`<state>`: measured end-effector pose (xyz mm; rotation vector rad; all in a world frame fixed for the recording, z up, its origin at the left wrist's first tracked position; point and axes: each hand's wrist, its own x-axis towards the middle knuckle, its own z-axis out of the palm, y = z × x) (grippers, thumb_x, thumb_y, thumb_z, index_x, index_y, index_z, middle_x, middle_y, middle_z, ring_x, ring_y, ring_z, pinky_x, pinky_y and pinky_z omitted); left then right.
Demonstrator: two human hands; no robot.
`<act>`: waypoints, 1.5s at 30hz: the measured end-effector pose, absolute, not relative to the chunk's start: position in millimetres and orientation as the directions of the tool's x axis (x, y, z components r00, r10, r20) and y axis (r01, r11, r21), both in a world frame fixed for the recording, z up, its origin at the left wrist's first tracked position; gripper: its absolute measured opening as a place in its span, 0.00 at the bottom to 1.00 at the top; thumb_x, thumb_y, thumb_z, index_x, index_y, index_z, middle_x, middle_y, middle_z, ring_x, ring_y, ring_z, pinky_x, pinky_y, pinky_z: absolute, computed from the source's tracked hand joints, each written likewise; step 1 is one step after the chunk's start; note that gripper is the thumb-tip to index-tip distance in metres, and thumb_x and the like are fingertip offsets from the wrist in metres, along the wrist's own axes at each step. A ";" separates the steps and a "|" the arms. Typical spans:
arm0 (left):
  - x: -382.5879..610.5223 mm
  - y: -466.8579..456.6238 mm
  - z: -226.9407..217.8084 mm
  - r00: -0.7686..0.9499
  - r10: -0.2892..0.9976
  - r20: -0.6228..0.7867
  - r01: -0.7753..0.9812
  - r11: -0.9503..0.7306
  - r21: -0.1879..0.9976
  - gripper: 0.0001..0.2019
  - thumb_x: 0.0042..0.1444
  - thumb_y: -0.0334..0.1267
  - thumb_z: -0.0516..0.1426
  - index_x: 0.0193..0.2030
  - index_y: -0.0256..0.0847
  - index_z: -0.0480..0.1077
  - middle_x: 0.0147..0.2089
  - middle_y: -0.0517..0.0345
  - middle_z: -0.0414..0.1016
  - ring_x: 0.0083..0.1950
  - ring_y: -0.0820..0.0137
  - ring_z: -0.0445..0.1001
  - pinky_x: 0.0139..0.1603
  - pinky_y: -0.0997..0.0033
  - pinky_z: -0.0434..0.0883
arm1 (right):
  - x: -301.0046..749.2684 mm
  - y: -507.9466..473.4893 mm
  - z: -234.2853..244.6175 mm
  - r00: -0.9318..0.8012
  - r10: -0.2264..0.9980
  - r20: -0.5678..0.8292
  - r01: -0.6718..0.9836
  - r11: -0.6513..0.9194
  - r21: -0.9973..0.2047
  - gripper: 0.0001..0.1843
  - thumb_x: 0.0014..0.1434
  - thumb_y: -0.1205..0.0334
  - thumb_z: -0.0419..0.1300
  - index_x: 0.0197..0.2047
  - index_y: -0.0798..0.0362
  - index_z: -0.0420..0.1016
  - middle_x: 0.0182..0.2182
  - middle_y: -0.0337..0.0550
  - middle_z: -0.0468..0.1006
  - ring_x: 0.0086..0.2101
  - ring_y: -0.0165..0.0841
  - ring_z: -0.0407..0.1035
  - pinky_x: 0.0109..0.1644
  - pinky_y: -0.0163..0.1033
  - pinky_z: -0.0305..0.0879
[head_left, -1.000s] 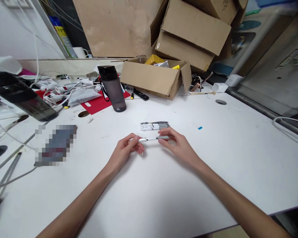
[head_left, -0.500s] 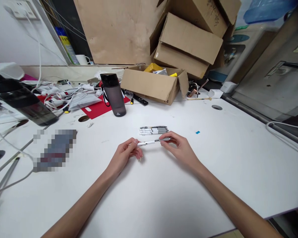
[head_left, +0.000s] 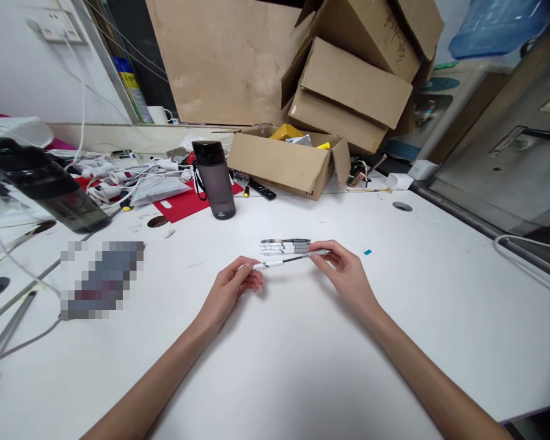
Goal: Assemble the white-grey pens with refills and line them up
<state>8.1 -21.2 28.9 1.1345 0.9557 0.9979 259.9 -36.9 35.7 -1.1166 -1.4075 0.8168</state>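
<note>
My left hand (head_left: 233, 283) pinches the white pen barrel (head_left: 272, 264) by its left end, between thumb and fingers. In the fingertips of my right hand (head_left: 343, 269) is the grey front section of the pen (head_left: 319, 252). Between the two parts a thin dark refill (head_left: 295, 258) shows, bridging the gap. The pen is held slightly tilted, its right end higher in the view. Just beyond it, several similar pens (head_left: 284, 249) lie side by side on the white table (head_left: 275, 366).
A dark water bottle (head_left: 217, 183) stands behind the pens, near a red folder (head_left: 183, 206). Further back are an open cardboard box (head_left: 279, 162) and a remote (head_left: 262, 190). A blurred-out flat object (head_left: 110, 275) lies left; a small blue scrap (head_left: 367, 252) lies right.
My right hand has moved right and slightly up with the grey section, widening the gap to the white barrel. More of the dark refill shows. My left hand has stayed almost in place.
</note>
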 end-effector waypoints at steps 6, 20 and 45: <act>7.2 -20.1 27.9 0.263 0.962 -0.074 -0.162 0.119 0.980 0.14 0.66 0.49 0.59 0.45 0.40 0.75 0.35 0.56 0.76 0.38 0.69 0.72 0.44 0.71 0.70 | 264.1 -34.9 35.6 0.101 0.945 0.312 0.196 0.288 -0.937 0.09 0.64 0.54 0.63 0.45 0.47 0.77 0.46 0.43 0.78 0.46 0.38 0.73 0.54 0.43 0.67; 8.1 -19.5 28.9 0.219 0.969 -0.111 -0.140 0.144 0.980 0.15 0.64 0.51 0.61 0.45 0.40 0.76 0.35 0.57 0.76 0.37 0.69 0.73 0.43 0.72 0.70 | 268.7 -39.1 41.8 0.131 0.968 0.213 0.144 0.194 -0.970 0.07 0.63 0.56 0.62 0.43 0.47 0.78 0.39 0.40 0.79 0.42 0.37 0.73 0.52 0.42 0.67; 8.1 -20.1 30.5 0.318 0.942 -0.102 -0.135 0.151 0.979 0.14 0.66 0.49 0.59 0.45 0.40 0.75 0.36 0.55 0.78 0.38 0.68 0.74 0.45 0.70 0.70 | 262.7 -39.5 41.2 0.092 0.964 0.251 0.155 0.235 -0.959 0.09 0.64 0.52 0.63 0.42 0.48 0.77 0.41 0.42 0.79 0.43 0.39 0.75 0.55 0.44 0.68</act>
